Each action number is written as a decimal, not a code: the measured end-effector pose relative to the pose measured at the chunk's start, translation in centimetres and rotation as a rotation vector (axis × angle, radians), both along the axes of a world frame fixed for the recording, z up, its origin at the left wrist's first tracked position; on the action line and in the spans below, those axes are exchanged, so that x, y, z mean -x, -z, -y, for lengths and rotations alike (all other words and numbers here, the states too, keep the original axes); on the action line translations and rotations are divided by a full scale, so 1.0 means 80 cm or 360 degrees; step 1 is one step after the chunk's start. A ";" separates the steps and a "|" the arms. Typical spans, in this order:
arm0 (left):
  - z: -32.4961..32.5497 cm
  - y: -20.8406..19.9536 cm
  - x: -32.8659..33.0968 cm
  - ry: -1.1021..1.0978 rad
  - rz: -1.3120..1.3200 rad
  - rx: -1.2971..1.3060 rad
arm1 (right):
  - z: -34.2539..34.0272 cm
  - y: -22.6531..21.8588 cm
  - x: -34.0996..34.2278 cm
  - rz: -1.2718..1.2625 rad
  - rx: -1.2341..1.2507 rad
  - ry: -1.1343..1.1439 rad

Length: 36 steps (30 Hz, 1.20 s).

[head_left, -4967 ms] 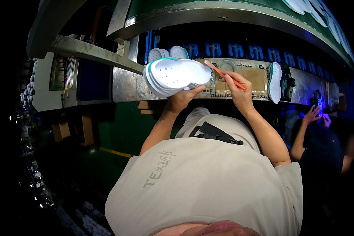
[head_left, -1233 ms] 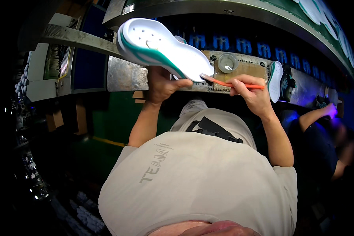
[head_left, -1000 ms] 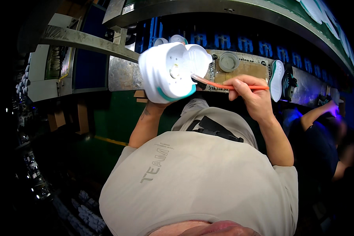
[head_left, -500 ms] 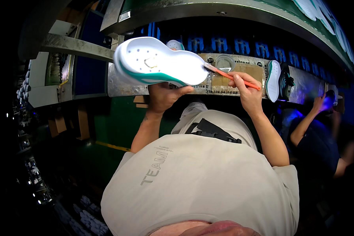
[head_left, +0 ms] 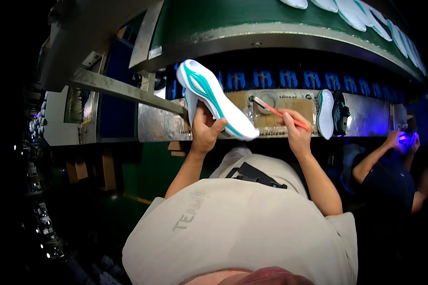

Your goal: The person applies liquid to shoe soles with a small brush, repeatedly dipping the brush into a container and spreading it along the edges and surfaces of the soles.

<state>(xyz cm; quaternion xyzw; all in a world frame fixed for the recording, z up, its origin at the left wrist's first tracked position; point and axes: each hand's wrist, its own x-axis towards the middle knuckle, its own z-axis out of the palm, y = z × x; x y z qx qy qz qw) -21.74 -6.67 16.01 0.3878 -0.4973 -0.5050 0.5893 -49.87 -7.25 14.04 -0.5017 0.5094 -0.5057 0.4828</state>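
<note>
Left hand (head_left: 205, 132): gripping tilted white-and-green sole (head_left: 222, 101), left of the cup (head_left: 277, 98) | right hand (head_left: 297, 130): pinching red brush (head_left: 274, 110), tip hovering by the cup's left rim | risk: sideways brush pressure could be toppling the cup

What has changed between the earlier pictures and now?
The left hand tilted the white-green sole, its right end swinging lower; the right hand moved the orange brush off it, across the cup in view. Both hands kept hold; another sole stayed on the bench.
</note>
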 end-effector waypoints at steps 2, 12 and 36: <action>0.014 -0.012 0.001 0.0102 0.0031 -0.0051 | -0.010 0.006 0.018 -0.0004 0.0055 0.0122; 0.390 -0.146 -0.041 -0.0239 -0.0541 0.0124 | -0.049 0.036 0.035 0.0034 -0.0098 0.0315; 0.107 0.256 -0.141 -0.0199 0.1436 -0.0957 | 0.096 0.109 0.007 -0.1234 -0.0134 -0.0303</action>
